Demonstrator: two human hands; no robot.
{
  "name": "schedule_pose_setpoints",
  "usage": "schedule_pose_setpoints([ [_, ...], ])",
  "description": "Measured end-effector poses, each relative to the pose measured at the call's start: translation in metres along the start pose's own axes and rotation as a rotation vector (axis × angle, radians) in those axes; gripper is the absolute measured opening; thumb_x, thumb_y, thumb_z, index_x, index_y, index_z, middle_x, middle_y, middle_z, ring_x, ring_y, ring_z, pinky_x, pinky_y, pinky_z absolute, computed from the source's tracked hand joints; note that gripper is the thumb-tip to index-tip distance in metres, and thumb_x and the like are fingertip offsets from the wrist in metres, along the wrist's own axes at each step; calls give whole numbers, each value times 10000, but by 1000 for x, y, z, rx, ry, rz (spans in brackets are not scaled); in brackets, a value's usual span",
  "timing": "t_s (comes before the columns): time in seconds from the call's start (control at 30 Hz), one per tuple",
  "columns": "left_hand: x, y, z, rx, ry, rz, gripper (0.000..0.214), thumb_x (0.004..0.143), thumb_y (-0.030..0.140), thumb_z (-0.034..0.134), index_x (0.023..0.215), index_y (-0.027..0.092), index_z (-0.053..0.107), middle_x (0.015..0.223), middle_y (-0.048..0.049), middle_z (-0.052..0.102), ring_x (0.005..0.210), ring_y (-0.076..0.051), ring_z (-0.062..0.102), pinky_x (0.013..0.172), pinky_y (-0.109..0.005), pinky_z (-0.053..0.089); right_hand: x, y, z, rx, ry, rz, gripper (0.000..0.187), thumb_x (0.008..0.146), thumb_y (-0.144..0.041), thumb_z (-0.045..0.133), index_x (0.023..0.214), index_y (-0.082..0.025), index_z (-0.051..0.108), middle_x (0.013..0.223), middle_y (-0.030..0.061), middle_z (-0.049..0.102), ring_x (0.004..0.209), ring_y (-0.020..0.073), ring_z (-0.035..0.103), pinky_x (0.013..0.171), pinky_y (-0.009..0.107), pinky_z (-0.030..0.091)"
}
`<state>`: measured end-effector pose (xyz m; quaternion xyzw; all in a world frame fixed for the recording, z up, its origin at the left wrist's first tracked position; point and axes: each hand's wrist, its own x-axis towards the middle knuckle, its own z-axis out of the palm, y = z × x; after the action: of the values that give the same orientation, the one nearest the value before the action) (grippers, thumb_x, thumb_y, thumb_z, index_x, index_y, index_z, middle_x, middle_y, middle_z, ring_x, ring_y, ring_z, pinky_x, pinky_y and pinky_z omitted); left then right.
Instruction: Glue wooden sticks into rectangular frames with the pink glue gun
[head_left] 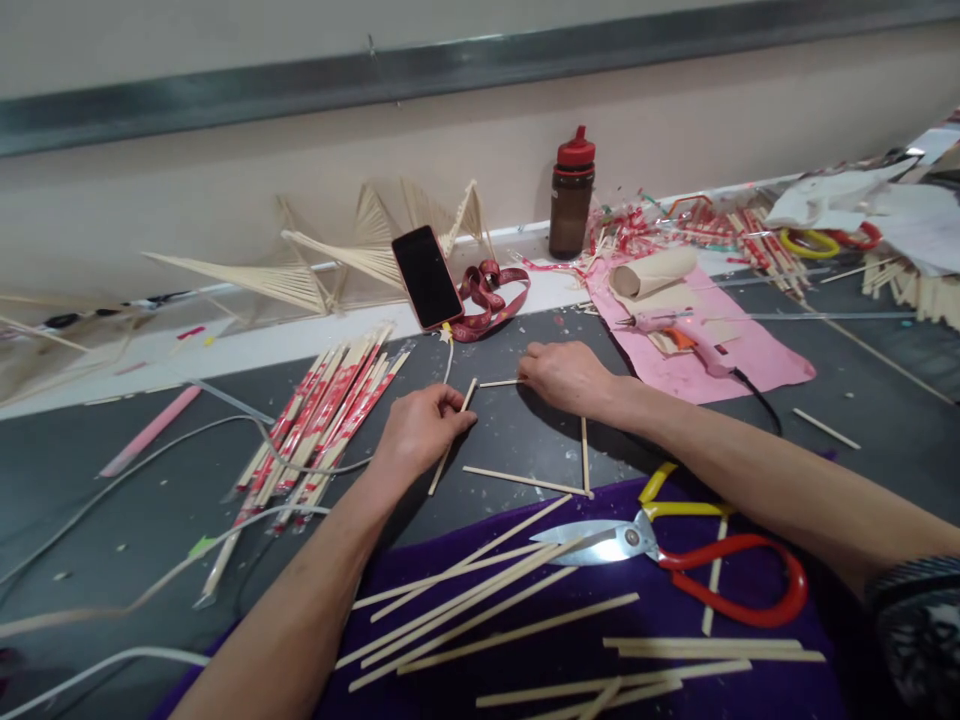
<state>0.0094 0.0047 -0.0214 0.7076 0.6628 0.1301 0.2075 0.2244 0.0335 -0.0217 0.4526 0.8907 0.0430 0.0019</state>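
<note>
Pinching the left stick between thumb and fingers, my left grip is closed on it, and I see it slanting over the dark bench. My right grip has its fingers bent down at the right end of the far stick; I cannot tell whether they clasp it or only press on it. The far stick's left end lies just beside the far end of the left stick.

Nearer me, the near stick meets the right stick at a corner, so the four roughly outline a square, with a gap at its near left. On the near side I have a purple cloth carrying loose sticks and the scissors, their blades pointing left over some stick ends.

To the left lies a pile of wrapped chopsticks. Farther off, a phone stands tilted beside a red strap, and a bottle stands upright. On the right, a glue gun rests on a pink sheet.
</note>
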Motion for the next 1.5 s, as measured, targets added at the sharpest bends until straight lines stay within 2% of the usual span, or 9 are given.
schedule_pose_setpoints([
  [0.2,-2,4,2,0,-31,7,391,697,422,607,1020,206,645,631,18,636,580,-162,566,584,-264,369,-5,2,1,45,-11,0,290,933,-215,331,1002,-152,606,992,119,617,801,190,606,590,267,377],
  [0.43,-4,4,1,40,-76,11,444,744,475,566,1113,241,645,647,17,653,575,-163,575,566,-262,373,-9,4,5,46,25,-14,293,932,-204,318,1024,-147,591,985,115,601,785,207,609,570,298,379],
  [0.73,-8,11,-2,171,-77,5,433,771,418,544,1163,261,645,781,-9,713,699,-178,628,632,-259,398,-8,3,13,42,87,-24,253,929,-213,339,990,-149,576,957,96,605,763,198,611,520,287,347],
  [1.1,-6,15,0,265,-47,92,407,792,357,530,1176,272,633,755,-5,704,712,-189,630,637,-264,383,-10,1,11,63,66,-36,261,943,-239,331,1006,-157,571,990,95,603,776,181,596,530,269,319],
  [1.5,-5,16,-1,291,-67,92,442,801,358,521,1226,257,593,768,-14,705,707,-195,628,628,-271,380,-10,1,11,65,61,-25,231,930,-231,354,999,-162,564,978,87,598,763,178,597,513,266,302],
])
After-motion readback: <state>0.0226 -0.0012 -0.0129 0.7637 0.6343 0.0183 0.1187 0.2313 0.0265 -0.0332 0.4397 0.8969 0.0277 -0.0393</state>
